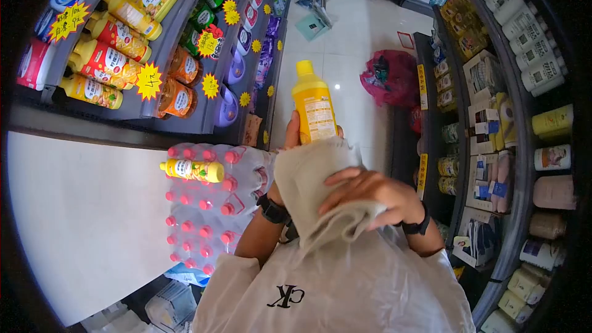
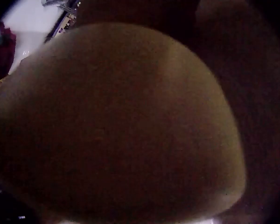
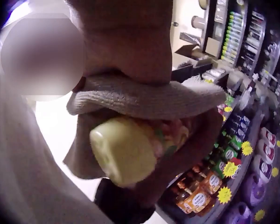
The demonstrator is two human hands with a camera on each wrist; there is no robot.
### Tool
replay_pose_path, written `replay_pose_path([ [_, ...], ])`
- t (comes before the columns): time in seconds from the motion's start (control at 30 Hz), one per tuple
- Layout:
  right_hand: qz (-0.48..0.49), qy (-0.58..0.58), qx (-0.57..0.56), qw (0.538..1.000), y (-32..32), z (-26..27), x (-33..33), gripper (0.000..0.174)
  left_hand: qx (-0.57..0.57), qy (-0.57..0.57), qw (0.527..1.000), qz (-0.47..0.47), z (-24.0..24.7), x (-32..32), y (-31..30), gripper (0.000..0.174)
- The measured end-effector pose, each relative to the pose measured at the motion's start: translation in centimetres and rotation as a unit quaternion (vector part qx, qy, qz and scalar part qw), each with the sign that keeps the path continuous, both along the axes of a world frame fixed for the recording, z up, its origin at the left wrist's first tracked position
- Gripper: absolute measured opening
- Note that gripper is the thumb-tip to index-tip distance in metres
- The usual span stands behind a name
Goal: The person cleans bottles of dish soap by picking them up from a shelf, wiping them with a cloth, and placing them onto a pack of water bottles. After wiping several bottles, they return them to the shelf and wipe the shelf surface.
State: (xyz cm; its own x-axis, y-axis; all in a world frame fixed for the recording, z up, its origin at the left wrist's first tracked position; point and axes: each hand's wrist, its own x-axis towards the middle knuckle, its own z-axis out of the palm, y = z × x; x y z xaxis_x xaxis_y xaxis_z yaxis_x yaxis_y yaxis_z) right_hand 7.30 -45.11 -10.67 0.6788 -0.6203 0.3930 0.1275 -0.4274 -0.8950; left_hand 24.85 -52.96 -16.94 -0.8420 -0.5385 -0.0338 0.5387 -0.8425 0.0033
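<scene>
A yellow bottle [image 1: 316, 111] stands upright in the left hand [image 1: 292, 132], whose fingers grip its side; the lower part is behind a beige cloth [image 1: 317, 169]. The right hand [image 1: 376, 194] holds the cloth with curled fingers, in front of the bottle's lower end. In the right wrist view the bottle's base [image 3: 123, 151] faces the camera, with the cloth [image 3: 144, 100] draped along it and the right hand [image 3: 126, 42] above. A large, dark, blurred surface fills most of the left wrist view.
Another yellow bottle [image 1: 192, 171] lies on wrapped packs of pink-capped bottles [image 1: 203, 231] at the left. Shelves of detergents [image 1: 117, 55] rise at upper left, shelves of goods [image 1: 484, 117] at right. A pink bag [image 1: 390, 77] sits on the floor beyond.
</scene>
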Motion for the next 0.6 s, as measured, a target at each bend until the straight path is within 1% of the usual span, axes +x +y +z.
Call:
replay_pose_path([
  [0.03,-0.044,0.000,0.020,0.999,-0.2,-0.4,-0.9,0.047,0.015,-0.001,1.000,-0.004,0.1,0.0,0.0,0.061],
  [0.07,-0.087,-0.001,0.039,0.995,-0.5,-0.7,-1.4,0.046,-0.078,-0.102,0.990,0.051,0.0,-0.1,0.9,0.061],
  [0.1,-0.159,0.000,0.082,0.984,-0.7,-0.7,-1.2,0.043,-0.170,-0.201,0.959,0.105,0.0,-0.4,2.6,0.061],
  [0.13,-0.193,0.022,0.066,0.979,-1.1,-0.6,-0.8,0.043,-0.259,-0.295,0.906,0.157,0.1,-0.5,3.4,0.060],
  [0.17,-0.226,0.045,0.050,0.972,-1.6,-0.5,-0.4,0.043,-0.077,0.003,0.997,-0.020,0.1,-0.5,1.7,0.055],
  [0.2,-0.258,0.068,0.037,0.963,-2.1,-0.4,0.0,0.044,-0.117,-0.105,0.986,0.047,0.0,-0.6,1.9,0.049],
  [0.23,-0.270,0.109,-0.038,0.956,-2.6,-0.1,0.8,0.046,-0.155,-0.211,0.959,0.113,-0.3,-0.8,2.5,0.044],
  [0.27,-0.280,0.149,-0.112,0.942,-2.8,0.2,1.3,0.049,-0.224,-0.259,0.929,0.144,-2.0,-0.8,2.7,0.046],
  [0.33,-0.162,0.116,-0.130,0.971,-2.1,0.8,1.7,0.054,-0.345,-0.366,0.840,0.203,-5.5,-0.7,3.1,0.051],
  [0.37,-0.077,0.090,-0.104,0.988,-1.6,0.5,1.7,0.059,-0.227,-0.249,0.933,0.127,-3.8,0.0,1.9,0.054],
  [0.4,-0.036,0.055,-0.078,0.995,-1.1,0.5,1.9,0.059,-0.100,-0.121,0.987,0.046,-1.9,0.6,0.7,0.057],
  [0.47,0.085,0.001,-0.046,0.995,-0.7,-0.2,1.5,0.058,0.036,-0.020,0.999,0.007,0.3,0.7,0.1,0.062],
  [0.53,0.035,-0.021,0.005,0.999,-0.8,-0.2,0.7,0.055,0.057,-0.084,0.990,0.094,1.0,0.4,0.6,0.065],
  [0.57,0.009,-0.032,0.031,0.999,-0.9,-0.2,0.1,0.055,0.039,-0.097,0.991,0.084,1.1,0.6,0.3,0.065],
  [0.6,-0.044,-0.035,0.016,0.998,-1.5,-1.3,-0.8,0.054,0.011,-0.170,0.980,0.104,1.4,0.5,1.0,0.064],
])
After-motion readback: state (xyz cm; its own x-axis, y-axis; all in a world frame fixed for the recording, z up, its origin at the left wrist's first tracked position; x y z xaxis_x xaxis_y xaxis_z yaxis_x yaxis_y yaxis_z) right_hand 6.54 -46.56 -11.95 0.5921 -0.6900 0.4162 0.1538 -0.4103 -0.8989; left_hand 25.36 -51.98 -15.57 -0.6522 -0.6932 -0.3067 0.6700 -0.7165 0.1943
